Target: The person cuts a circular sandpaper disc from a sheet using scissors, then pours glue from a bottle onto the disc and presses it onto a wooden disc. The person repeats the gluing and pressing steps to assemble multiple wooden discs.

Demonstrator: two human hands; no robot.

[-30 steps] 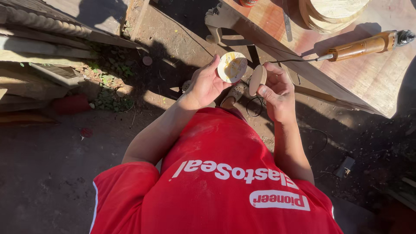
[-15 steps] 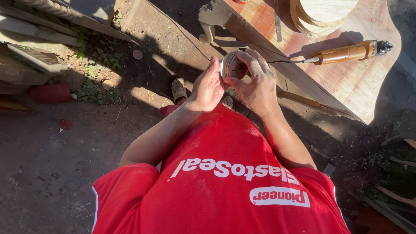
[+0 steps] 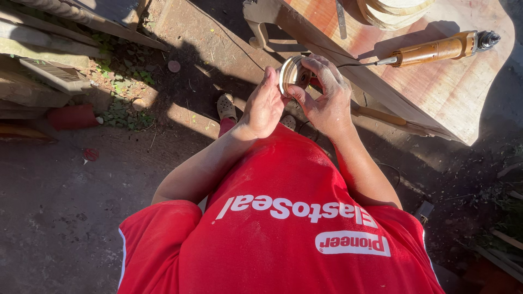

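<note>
On the ground at the left lie a red brick (image 3: 71,116) and some weeds (image 3: 122,87). The left hand (image 3: 265,103) grips the near side of a small round disc (image 3: 292,74), thumb and fingers closed on its rim. The disc stands on edge between both hands, held in the air just off the worktop's (image 3: 436,92) near-left edge. The right hand (image 3: 327,98) curls over it from the other side, fingertips on its rim. Farther right, a wooden-handled tool (image 3: 436,50) lies on the worktop near its right edge.

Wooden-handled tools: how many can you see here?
2. A wooden-handled power tool lies on the slanted wooden board; a plain wooden handle pokes out below that board's edge, its working end hidden. Others may be hidden.
</note>
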